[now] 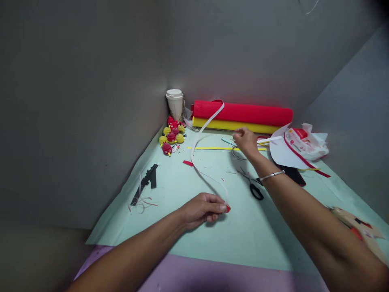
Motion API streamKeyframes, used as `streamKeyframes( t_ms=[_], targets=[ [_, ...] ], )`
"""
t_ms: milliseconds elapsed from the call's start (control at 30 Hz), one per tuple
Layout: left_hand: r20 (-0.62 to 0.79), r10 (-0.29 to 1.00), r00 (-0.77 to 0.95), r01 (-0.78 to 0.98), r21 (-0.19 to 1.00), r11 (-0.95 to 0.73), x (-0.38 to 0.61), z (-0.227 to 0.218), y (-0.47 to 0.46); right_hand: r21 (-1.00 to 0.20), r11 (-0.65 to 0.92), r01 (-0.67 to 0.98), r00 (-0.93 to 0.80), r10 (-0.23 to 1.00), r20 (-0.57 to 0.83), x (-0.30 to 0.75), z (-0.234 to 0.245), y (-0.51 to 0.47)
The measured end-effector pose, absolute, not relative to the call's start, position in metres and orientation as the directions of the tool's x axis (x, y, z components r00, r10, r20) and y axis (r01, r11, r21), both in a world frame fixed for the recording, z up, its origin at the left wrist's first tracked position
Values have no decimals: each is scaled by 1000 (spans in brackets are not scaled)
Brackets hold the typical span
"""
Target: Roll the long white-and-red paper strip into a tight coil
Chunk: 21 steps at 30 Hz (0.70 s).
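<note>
My left hand (205, 211) is closed in a pinch on a small red paper coil (228, 208) low over the middle of the table. From the coil a long, narrow paper strip (192, 153) loops upward in a wide curve, its pale side showing. The strip's far end turns red in front of the red roll. Raised farther back, my right hand (244, 141) has its fingers drawn together; whether anything is between them I cannot make out. Black-handled scissors (255, 190) lie below my right wrist. A yellow paper strip (212, 148) lies flat behind the curve.
Red (243, 112) and yellow corrugated rolls (225, 123) lie along the back wall. A lidded paper cup (175, 104) stands behind several red and yellow paper balls (172, 138). Black paper pieces (148, 180) lie left; a plastic packet (306, 142) and a dark phone-like slab (293, 175) lie right.
</note>
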State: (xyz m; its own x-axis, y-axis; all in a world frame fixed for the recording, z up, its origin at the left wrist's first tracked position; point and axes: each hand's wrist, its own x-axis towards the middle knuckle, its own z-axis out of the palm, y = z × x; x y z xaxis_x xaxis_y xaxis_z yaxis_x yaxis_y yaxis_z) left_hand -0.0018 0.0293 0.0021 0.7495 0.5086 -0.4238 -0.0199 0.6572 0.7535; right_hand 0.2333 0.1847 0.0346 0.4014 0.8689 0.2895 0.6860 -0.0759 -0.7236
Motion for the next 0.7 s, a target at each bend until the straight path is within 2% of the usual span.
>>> streamKeyframes(
  t_ms=[167,367,467,567,700],
  targets=[
    [-429,505,749,-8,757,654,-3,3,30,-619,-140,773,442,819,366,274,40,193],
    [-427,508,748,-8,759,651,-3,3,30,-407,-174,897,354,834,423,300,47,193],
    [-422,504,754,-17,754,656,-3,1,30,-404,-204,892,378,826,418,305,46,189],
    [-413,507,756,-32,751,660,-3,0,31,-420,-168,892,372,800,471,307,45,183],
    [-421,505,754,-28,747,665,-3,0,31,-523,-80,849,407,730,549,294,49,163]
  ],
)
